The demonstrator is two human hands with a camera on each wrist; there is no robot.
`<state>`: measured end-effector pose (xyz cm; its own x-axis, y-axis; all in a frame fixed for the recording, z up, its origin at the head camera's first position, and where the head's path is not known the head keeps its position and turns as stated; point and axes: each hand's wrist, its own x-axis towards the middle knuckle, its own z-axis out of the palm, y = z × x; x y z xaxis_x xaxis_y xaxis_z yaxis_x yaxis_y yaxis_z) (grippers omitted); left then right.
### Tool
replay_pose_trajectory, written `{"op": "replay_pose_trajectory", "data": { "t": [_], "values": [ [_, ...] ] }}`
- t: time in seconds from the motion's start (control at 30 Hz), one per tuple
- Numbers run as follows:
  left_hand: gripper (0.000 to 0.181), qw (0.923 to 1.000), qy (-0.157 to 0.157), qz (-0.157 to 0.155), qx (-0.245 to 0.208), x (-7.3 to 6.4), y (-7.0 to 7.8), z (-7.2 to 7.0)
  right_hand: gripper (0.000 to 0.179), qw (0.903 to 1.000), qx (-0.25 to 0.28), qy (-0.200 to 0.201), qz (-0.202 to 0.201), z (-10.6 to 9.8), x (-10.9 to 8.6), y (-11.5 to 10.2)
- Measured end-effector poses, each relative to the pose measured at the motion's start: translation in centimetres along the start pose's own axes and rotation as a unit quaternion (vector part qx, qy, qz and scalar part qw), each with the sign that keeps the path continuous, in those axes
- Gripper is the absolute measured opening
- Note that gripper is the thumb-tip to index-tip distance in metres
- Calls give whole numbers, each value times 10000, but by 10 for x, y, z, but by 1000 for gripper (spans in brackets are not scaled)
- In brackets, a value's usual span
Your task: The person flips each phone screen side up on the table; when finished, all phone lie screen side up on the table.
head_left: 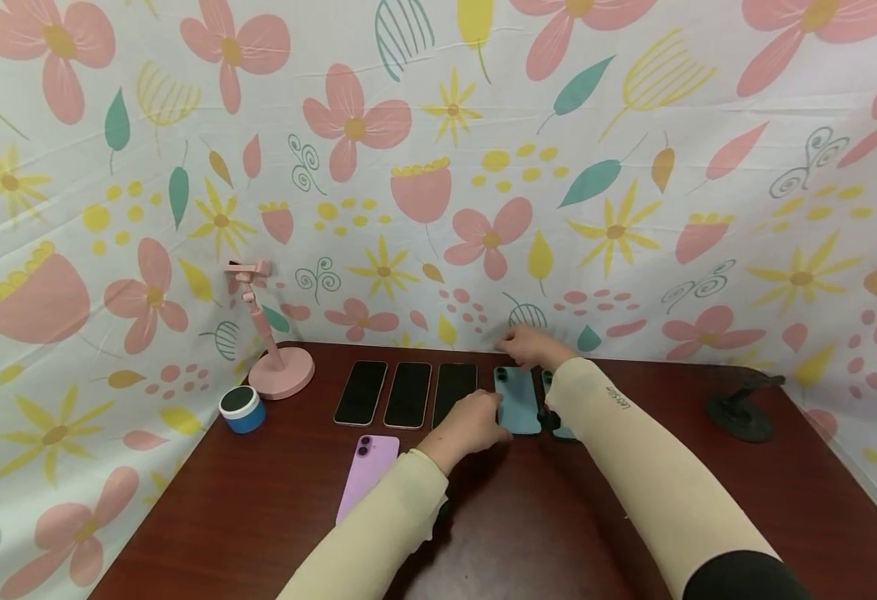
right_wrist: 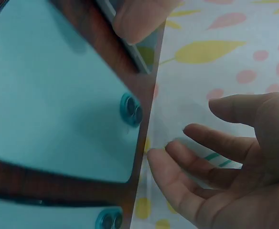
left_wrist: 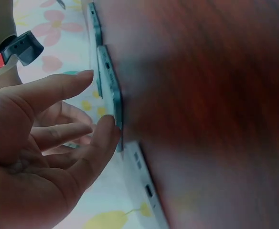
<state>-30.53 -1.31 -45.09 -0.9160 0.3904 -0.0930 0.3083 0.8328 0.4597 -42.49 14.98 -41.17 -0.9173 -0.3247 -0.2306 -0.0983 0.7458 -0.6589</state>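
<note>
A light-blue phone [head_left: 517, 404] lies back side up, with twin camera lenses at its far end. My left hand [head_left: 472, 423] is at its near left corner, fingers loosely bent; in the left wrist view a fingertip [left_wrist: 110, 125] is right at the phone's edge. Beyond the phone's far end is my right hand [head_left: 534, 345]; the right wrist view shows its fingers [right_wrist: 170, 179] relaxed, with nothing between them. A second light-blue phone [right_wrist: 39, 214] lies alongside, partly hidden by the right forearm in the head view. Left of these lies a black-screened phone [head_left: 455, 383], partly covered by the left hand.
Two more black-screened phones [head_left: 361, 393] [head_left: 408, 395] continue the row leftward. A lilac phone [head_left: 369, 471] lies nearer, beside the left sleeve. At the left stand a pink phone stand [head_left: 281, 372] and a blue jar [head_left: 243, 409]; a black stand [head_left: 740, 417] is at the right. Patterned cloth hangs behind.
</note>
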Motion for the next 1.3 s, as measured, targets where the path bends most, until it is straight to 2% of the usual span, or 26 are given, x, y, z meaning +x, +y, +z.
{"op": "replay_pose_trajectory", "data": {
  "t": [0.23, 0.47, 0.57, 0.63, 0.83, 0.93, 1.07, 1.3],
  "values": [
    [63, 9996, 118, -2, 262, 9, 7, 11, 33, 9976, -684, 41, 126, -5, 2, 14],
    [60, 9984, 244, -128, 493, 12, 12, 14, 41, 9981, -455, -220, 360, -5, 6, 23],
    [60, 9976, 306, -208, 581, 13, 13, 15, 42, 9984, -387, -179, 364, -4, 5, 23],
    [57, 9970, 353, -223, 659, 14, 14, 15, 36, 9984, -386, -132, 379, -2, 6, 22],
    [30, 9939, 500, 11, 985, 16, 14, 14, 31, 9977, -443, -46, 509, 1, 11, 24],
    [28, 9915, 510, 74, 1197, 17, 13, 15, 28, 9972, -541, 4, 518, 3, 13, 25],
    [29, 9878, 502, 216, 1460, 14, 13, 16, 39, 9956, -807, 45, 481, 7, 15, 25],
    [36, 9762, 574, 601, 2005, 11, 11, 17, 39, 9928, -1127, -24, 416, 7, 28, 32]
  ]
}}
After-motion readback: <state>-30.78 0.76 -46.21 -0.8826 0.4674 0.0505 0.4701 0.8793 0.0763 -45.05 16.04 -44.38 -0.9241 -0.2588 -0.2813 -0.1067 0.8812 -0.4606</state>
